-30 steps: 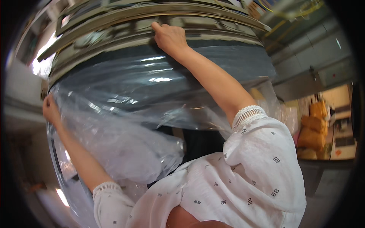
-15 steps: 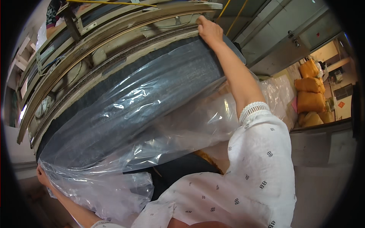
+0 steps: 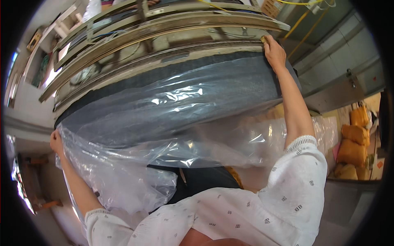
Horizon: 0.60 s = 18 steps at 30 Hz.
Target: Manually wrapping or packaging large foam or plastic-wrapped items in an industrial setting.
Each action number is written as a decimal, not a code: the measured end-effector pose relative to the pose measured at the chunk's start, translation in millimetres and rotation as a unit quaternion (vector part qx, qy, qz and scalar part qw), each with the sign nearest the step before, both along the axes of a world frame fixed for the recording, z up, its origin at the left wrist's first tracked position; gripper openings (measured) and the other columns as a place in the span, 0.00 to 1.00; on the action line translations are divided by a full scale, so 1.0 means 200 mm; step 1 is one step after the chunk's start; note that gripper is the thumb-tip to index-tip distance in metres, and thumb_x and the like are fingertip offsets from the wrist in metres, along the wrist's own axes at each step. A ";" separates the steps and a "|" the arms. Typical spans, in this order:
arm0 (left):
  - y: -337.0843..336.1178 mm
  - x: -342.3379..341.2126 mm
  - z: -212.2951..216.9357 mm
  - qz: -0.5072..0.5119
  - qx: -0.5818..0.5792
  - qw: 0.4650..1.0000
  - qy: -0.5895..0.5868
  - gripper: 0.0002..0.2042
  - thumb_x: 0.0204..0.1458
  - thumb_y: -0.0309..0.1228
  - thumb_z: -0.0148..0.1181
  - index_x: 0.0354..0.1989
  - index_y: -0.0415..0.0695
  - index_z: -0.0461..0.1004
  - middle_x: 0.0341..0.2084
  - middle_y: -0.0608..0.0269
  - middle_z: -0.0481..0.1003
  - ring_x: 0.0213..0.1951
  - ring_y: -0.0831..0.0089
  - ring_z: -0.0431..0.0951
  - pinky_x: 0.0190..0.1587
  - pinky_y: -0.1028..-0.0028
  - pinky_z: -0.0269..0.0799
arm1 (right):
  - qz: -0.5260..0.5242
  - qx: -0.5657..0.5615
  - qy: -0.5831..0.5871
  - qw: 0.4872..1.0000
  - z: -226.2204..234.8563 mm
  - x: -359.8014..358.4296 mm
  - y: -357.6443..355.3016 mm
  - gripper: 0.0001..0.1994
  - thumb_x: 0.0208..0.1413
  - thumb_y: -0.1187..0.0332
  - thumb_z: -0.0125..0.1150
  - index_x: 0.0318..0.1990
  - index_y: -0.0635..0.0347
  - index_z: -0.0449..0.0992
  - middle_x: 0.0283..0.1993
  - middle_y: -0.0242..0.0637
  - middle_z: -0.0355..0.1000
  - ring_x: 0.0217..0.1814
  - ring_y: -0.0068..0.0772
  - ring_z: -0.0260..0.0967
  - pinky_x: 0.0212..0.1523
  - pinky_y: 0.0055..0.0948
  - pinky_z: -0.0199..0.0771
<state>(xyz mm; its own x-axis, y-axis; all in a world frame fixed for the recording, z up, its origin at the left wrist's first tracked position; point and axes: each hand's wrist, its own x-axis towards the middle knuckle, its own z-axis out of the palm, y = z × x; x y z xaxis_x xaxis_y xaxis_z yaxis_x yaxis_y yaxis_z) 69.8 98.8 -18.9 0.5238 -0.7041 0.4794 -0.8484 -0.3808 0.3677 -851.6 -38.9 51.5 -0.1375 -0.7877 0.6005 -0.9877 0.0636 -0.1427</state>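
A clear plastic sheet (image 3: 180, 95) lies stretched over a long, dark, curved padded surface (image 3: 242, 61), and its loose part hangs in folds toward my body. At the left end of the surface, my left hand (image 3: 56, 141) is closed on a gathered edge of the plastic sheet. My right hand (image 3: 274, 52) reaches to the far right corner, beside the end of the metal rails. Its fingers are closed, with a small yellowish bit showing at the tips. What they hold is too small to make out.
Beyond the padded surface run long, worn metal rails (image 3: 164, 28) with wires between them. Orange sacks (image 3: 352, 143) are piled at the right, near a metal door with a latch (image 3: 351, 78). Yellow cords or tubes (image 3: 297, 25) hang at the back right.
The view has shifted, so the rails and padded surface sit more level. Both hands keep their places at the two ends of the surface.
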 end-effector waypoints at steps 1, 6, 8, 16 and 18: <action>0.02 -0.03 0.02 -0.019 -0.020 1.000 0.004 0.13 0.51 0.40 0.53 0.36 0.45 0.76 0.29 0.60 0.76 0.31 0.69 0.73 0.38 0.72 0.67 | 0.082 -0.009 -0.019 0.996 0.01 0.11 0.02 0.11 0.54 0.64 0.46 0.44 0.50 0.67 0.38 0.43 0.72 0.40 0.52 0.68 0.38 0.44 0.67; 0.02 -0.15 -0.01 -0.002 -0.106 0.994 0.017 0.12 0.48 0.39 0.57 0.33 0.43 0.76 0.27 0.60 0.74 0.30 0.68 0.72 0.37 0.72 0.67 | 0.239 -0.017 -0.114 0.964 -0.03 0.63 0.00 0.10 0.54 0.66 0.48 0.42 0.56 0.71 0.36 0.48 0.71 0.40 0.52 0.68 0.39 0.43 0.67; 0.04 -0.22 0.01 0.023 -0.092 0.994 0.060 0.11 0.47 0.38 0.58 0.32 0.43 0.76 0.27 0.59 0.74 0.30 0.68 0.72 0.36 0.72 0.67 | 0.233 0.009 -0.088 0.968 -0.02 0.78 -0.05 0.11 0.53 0.64 0.47 0.39 0.56 0.72 0.34 0.49 0.72 0.39 0.51 0.68 0.38 0.45 0.66; 0.07 -0.38 0.10 0.033 -0.162 0.983 0.075 0.09 0.44 0.36 0.60 0.28 0.43 0.77 0.22 0.59 0.74 0.27 0.67 0.74 0.34 0.71 0.67 | 0.170 0.134 -0.096 0.972 -0.02 1.07 -0.19 0.14 0.50 0.60 0.45 0.36 0.51 0.76 0.36 0.46 0.73 0.42 0.50 0.69 0.43 0.47 0.62; 0.04 -0.44 0.13 0.031 -0.159 0.983 0.092 0.09 0.44 0.36 0.60 0.28 0.43 0.77 0.23 0.59 0.75 0.28 0.68 0.74 0.34 0.71 0.67 | 0.136 0.132 -0.117 0.975 -0.03 1.02 -0.21 0.16 0.51 0.57 0.45 0.37 0.55 0.75 0.37 0.45 0.73 0.44 0.50 0.67 0.44 0.46 0.62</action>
